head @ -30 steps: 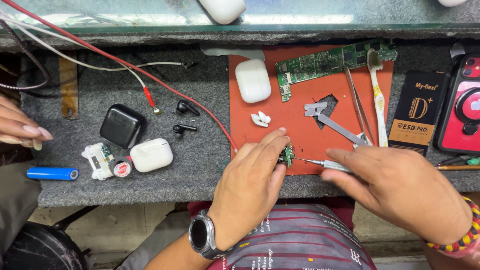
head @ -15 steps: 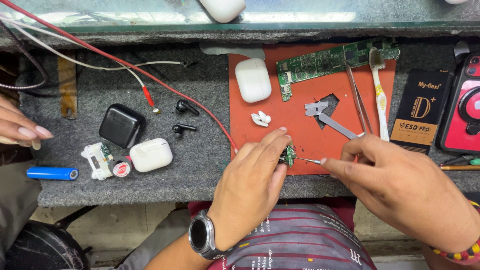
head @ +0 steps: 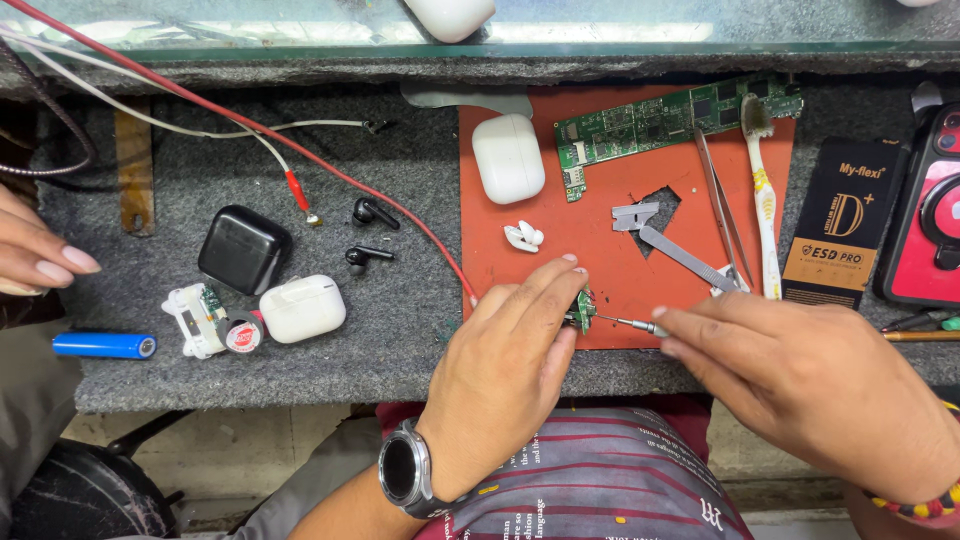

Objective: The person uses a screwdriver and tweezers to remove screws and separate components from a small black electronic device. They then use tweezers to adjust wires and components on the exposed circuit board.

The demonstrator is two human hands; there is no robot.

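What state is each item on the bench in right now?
Small green board: pinched in left hand.
Thin metal tool: in right hand, tip at the board.
White earbud case: closed.
Black earbud case: closed.
Long circuit board: bare on the red mat.
Tweezers: lying unused.

Flat black rectangular package with orange lower band and orange-and-white print (head: 845,232): lies on the grey felt tabletop (head: 400,300) near its right edge, just beside the right edge of the orange-red work mat (head: 620,300), long side running front to back.

Small round red-and-white label (head: 240,335): on a little disc near the tabletop's front-left part, between a white opened casing and a white rounded case.

No lit screens or signs seen.
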